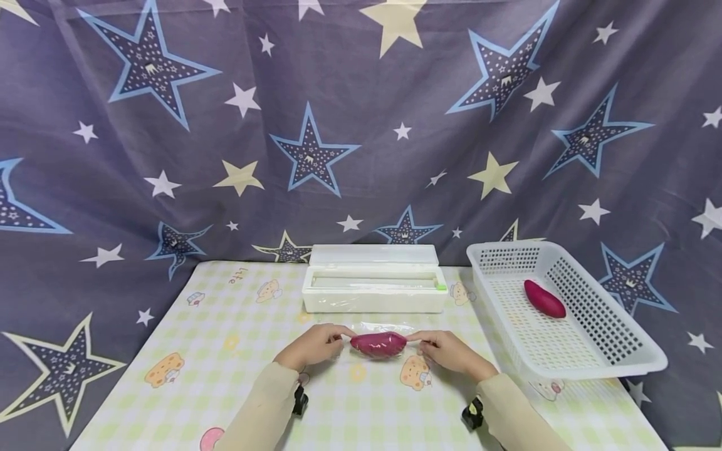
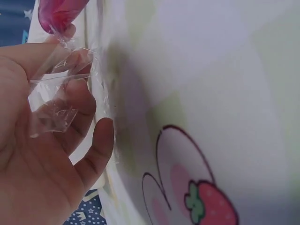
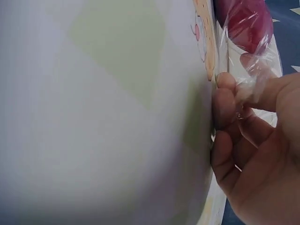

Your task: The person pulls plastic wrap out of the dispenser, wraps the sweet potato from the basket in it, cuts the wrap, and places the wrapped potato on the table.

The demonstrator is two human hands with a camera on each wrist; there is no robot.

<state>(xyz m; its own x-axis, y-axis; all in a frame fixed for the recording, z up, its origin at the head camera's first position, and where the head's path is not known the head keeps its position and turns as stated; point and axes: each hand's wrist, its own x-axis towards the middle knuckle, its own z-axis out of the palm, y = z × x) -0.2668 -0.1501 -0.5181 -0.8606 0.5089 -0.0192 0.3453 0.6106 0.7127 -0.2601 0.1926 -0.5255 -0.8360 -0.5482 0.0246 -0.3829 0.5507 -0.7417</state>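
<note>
A purple-red sweet potato (image 1: 378, 345), wrapped in clear cling film (image 1: 389, 327), lies crosswise on the table between the two hands. At its left end, my left hand (image 1: 314, 346) pinches the gathered film, and a loose crumpled flap (image 2: 51, 119) hangs across the fingers in the left wrist view. My right hand (image 1: 454, 354) holds the twisted film at the other end between thumb and fingers. Through the film in the right wrist view, the sweet potato's tip (image 3: 253, 35) shows just beyond the fingertips.
Behind the hands stands a white cling film dispenser box (image 1: 375, 300) with its lid raised. To the right, a white perforated basket (image 1: 507, 326) contains another sweet potato (image 1: 544, 299). A star-patterned curtain (image 1: 361, 125) hangs behind the checked tablecloth (image 1: 225, 351).
</note>
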